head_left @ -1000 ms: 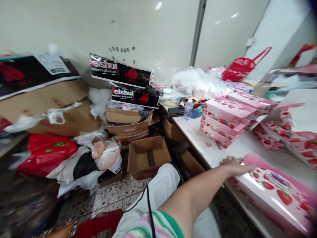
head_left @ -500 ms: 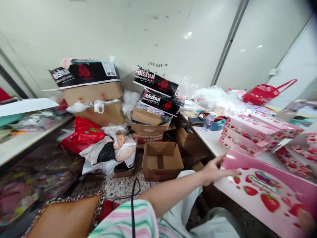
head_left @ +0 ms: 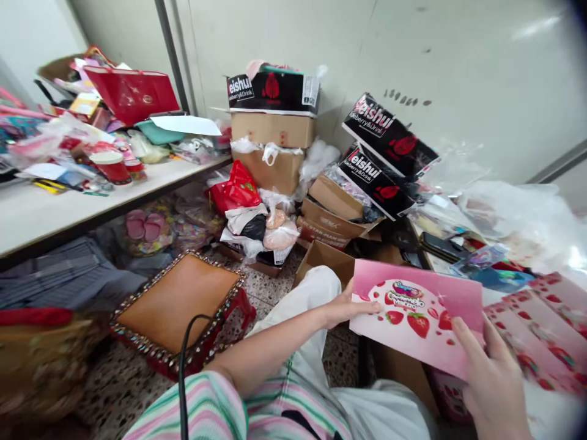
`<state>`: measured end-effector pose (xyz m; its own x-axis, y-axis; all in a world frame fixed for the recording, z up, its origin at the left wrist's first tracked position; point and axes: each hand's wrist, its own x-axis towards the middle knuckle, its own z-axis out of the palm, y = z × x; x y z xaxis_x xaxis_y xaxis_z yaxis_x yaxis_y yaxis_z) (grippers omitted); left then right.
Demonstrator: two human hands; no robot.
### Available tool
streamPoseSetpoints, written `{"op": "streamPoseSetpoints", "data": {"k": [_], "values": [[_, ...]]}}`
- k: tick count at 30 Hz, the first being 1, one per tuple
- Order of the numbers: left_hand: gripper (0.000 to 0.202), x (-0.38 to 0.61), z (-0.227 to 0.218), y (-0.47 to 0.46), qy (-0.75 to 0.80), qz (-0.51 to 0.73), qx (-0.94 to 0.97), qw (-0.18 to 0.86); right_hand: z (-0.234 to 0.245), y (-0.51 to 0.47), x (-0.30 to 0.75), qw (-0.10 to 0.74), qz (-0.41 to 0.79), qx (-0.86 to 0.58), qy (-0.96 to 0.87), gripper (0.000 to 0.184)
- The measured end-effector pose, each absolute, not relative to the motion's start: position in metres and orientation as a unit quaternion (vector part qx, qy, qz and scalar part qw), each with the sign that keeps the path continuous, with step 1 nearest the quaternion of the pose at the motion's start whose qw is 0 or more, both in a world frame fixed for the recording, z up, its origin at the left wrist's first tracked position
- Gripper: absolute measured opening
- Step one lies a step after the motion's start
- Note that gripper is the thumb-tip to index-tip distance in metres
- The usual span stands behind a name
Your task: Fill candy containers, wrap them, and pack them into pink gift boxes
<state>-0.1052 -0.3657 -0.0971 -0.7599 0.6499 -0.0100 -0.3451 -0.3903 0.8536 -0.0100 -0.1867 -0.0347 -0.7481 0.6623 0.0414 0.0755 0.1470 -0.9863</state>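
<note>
A flat pink card box piece printed with strawberries and a colourful logo is raised in front of me, tilted over my lap. My left hand grips its left edge, with the fingers lying on the printed face. My right hand holds its lower right edge, with the thumb on the printed side. Below the right side of the card, a pile of similar strawberry-printed pieces lies on the white table, partly blurred. My striped sleeve covers my left upper arm.
A low stool with a brown top and beaded rim stands at lower left. Cardboard boxes, stacked cartons and plastic bags crowd the wall ahead. A cluttered white table runs along the left, and a phone lies on the right table.
The pink card has been lifted off the table and now sits in both hands, closer to me. My right hand has come into view. The view has swung left, bringing the stool and left table in.
</note>
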Motion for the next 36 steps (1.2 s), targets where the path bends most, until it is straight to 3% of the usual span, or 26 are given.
{"op": "streamPoseSetpoints", "data": {"k": [5, 10, 13, 18, 22, 25, 31, 36], "values": [[0.072, -0.108, -0.119, -0.398, 0.495, 0.829, 0.039, 0.256, -0.066, -0.207, -0.048, 0.213, 0.660, -0.269, -0.668, 0.070], [0.069, -0.120, -0.147, -0.445, 0.507, 0.811, -0.094, 0.277, -0.114, -0.230, -0.075, 0.005, 0.704, -0.266, -0.658, 0.052], [0.067, -0.125, -0.163, -0.477, 0.511, 0.795, -0.153, 0.290, -0.145, -0.251, -0.089, -0.086, 0.708, -0.273, -0.645, 0.054], [0.069, -0.144, -0.179, -0.510, 0.511, 0.793, -0.216, 0.250, -0.191, -0.274, -0.112, -0.114, 0.653, -0.339, -0.668, 0.060], [0.064, -0.171, -0.184, -0.519, 0.501, 0.799, -0.232, 0.240, -0.210, -0.278, -0.118, -0.186, 0.637, -0.310, -0.681, 0.065], [0.063, -0.196, -0.188, -0.516, 0.499, 0.794, -0.242, 0.248, -0.222, -0.271, -0.119, -0.180, 0.643, -0.310, -0.677, 0.071], [0.062, -0.271, -0.198, -0.481, 0.551, 0.762, -0.246, 0.233, -0.258, -0.219, -0.127, -0.076, 0.578, -0.337, -0.739, 0.073], [0.066, -0.353, -0.208, -0.418, 0.619, 0.730, -0.186, 0.222, -0.274, -0.162, -0.168, -0.074, 0.458, -0.254, -0.849, 0.057]]}}
